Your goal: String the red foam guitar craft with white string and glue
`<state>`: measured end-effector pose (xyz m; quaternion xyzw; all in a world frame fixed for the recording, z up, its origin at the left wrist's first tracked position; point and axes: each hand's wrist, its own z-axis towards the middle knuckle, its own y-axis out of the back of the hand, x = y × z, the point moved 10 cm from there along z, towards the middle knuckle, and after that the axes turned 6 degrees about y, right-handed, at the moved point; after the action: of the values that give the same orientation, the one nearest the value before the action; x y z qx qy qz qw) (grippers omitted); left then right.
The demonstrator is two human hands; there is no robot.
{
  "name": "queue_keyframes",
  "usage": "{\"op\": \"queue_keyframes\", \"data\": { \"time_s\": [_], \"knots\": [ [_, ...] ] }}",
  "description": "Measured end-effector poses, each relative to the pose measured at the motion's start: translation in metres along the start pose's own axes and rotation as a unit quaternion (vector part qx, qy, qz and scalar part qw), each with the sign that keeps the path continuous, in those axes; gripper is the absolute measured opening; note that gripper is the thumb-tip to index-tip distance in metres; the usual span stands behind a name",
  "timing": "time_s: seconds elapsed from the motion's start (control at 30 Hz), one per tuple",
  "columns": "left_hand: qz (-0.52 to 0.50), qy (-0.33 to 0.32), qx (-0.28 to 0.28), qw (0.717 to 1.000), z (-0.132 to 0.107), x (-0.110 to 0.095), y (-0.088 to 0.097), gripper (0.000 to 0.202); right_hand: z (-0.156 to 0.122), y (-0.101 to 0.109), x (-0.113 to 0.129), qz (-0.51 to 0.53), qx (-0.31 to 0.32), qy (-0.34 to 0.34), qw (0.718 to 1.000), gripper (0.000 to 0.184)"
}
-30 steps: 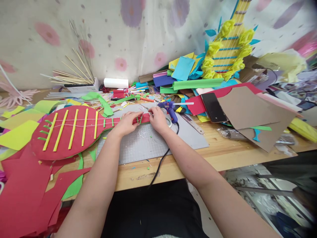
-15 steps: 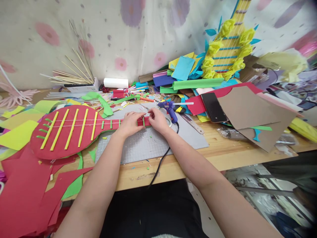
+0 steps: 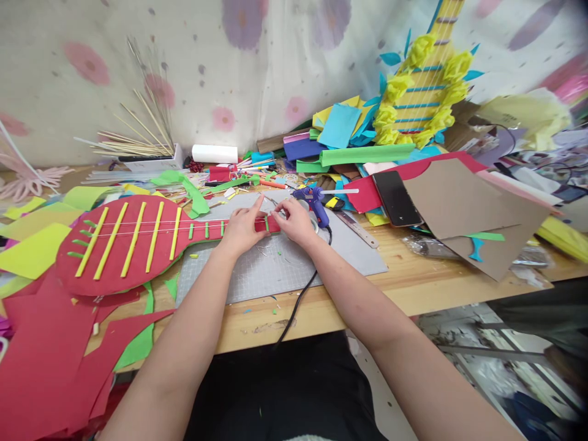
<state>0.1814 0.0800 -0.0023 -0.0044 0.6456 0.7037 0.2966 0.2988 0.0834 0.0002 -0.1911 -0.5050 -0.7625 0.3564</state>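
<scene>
Two white strings (image 3: 142, 222) run along the red craft guitar (image 3: 142, 246), left to centre of frame; apparent step: string fitting at the neck (image 3: 199, 232). Left hand (image 3: 241, 230): half open, resting across the neck. Right hand (image 3: 294, 220): fingertips nearly pinched — grip cannot be determined. Next move likely requires steady tension.

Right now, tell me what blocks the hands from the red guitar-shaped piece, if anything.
Nothing visible: the left hand lies over the neck of the red guitar-shaped piece, the right hand is at the neck's end. The glue gun sits beyond the right hand, not between.
</scene>
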Motion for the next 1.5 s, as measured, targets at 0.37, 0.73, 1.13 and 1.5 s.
{"op": "queue_keyframes", "data": {
  "time_s": [0.37,0.73,1.13,1.5],
  "knots": [
    [0.015,-0.03,-0.031,0.999,-0.002,-0.005,0.005,0.076,-0.004,-0.021,0.014,0.03,0.154,0.078,0.985,0.013],
    [-0.008,-0.047,-0.094,0.994,-0.005,-0.011,0.019,0.078,0.008,-0.013,-0.013,0.142,0.06,-0.041,0.987,0.02],
    [-0.02,-0.059,-0.087,0.994,-0.006,-0.011,0.018,0.075,-0.004,-0.038,-0.018,0.33,0.108,-0.22,0.911,0.007],
    [-0.013,-0.075,-0.071,0.995,-0.005,-0.017,0.008,0.075,0.005,-0.031,-0.019,0.057,0.118,-0.163,0.978,0.018]
  ]
}}
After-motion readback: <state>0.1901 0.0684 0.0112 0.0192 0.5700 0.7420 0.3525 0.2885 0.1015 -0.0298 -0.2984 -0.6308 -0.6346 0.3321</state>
